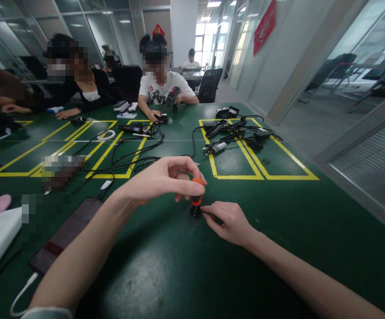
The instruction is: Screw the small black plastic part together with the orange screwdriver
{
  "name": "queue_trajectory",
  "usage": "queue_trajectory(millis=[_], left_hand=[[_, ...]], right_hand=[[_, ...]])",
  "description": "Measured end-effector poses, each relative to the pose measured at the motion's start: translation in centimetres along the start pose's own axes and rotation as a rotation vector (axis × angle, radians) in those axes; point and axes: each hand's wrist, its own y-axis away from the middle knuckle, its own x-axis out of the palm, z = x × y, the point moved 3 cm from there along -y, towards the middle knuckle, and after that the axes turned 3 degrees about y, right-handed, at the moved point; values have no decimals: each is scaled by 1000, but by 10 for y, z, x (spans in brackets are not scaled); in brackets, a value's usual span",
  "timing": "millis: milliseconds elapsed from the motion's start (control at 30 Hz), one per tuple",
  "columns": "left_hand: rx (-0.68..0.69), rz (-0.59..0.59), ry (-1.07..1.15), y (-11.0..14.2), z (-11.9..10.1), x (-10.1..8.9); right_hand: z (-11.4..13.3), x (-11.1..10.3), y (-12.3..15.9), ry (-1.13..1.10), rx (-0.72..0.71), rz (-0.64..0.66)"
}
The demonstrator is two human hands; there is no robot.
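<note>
My left hand [166, 178] is closed round the handle of a short orange-and-black screwdriver [197, 199], thumb and fingers near its top. The screwdriver stands nearly upright, its lower end down at a small black part [195, 213] on the green table. Its tip cannot be made out. From the right, my right hand [227, 220] pinches the edge of the black part with the thumb and fingertips, its other fingers curled.
On the left lie a smartphone [68, 232] with a white cable and a white box [1, 239]. Black cables [139, 161] run beyond my hands. Tools and cords, including a grey plug-like piece [216, 148], lie at the far right. A co-worker [166, 86] sits opposite, holding a power tool.
</note>
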Motion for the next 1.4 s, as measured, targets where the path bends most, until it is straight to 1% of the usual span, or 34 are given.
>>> queue_trajectory(millis=[67,133,167,233,267,300,367,433,567,600,667,700,800,867,1033,1133,1233,1400], left_hand=[[44,-35,-63,3,-2,4],[117,-114,-173,6,-5,9],[172,-173,-260,9,-6,12],[326,-307,-516,13,-10,16],[408,-347,-670,14,-11,19],[494,-375,-816,15,-11,21],[612,-390,-1045,14,-9,25],[662,-414,-1197,12,-6,26],[683,-482,-1405,9,-6,26],[693,-485,-1430,9,-7,27],[715,-453,-1435,11,-9,29],[726,-417,-1413,12,-9,31],[737,-252,-1320,14,-7,34],[732,-194,-1315,14,-3,34],[718,-265,-1416,12,1,32],[698,-233,-1426,12,-3,32],[689,-210,-1391,13,-6,32],[684,-193,-1346,11,-2,30]], right_hand=[[0,0,0,-1,-4,-7],[0,0,0,0,-2,-10],[0,0,-1,-1,0,-8],[0,1,-1,-3,1,-2],[0,1,-1,-5,-1,-1],[0,1,0,-6,-4,-3],[0,1,0,-5,-8,-9],[-1,1,1,-6,-4,-7],[-2,1,1,-9,0,5],[-2,1,1,-9,0,6],[-2,2,0,-9,1,9],[-1,2,0,-10,1,6],[-1,1,-1,-3,-3,-14],[0,1,-1,3,-3,-16],[-1,1,0,2,-4,-7],[-1,1,0,-4,-9,-5],[-1,1,0,-4,-10,3],[0,0,0,-6,-13,-10]])
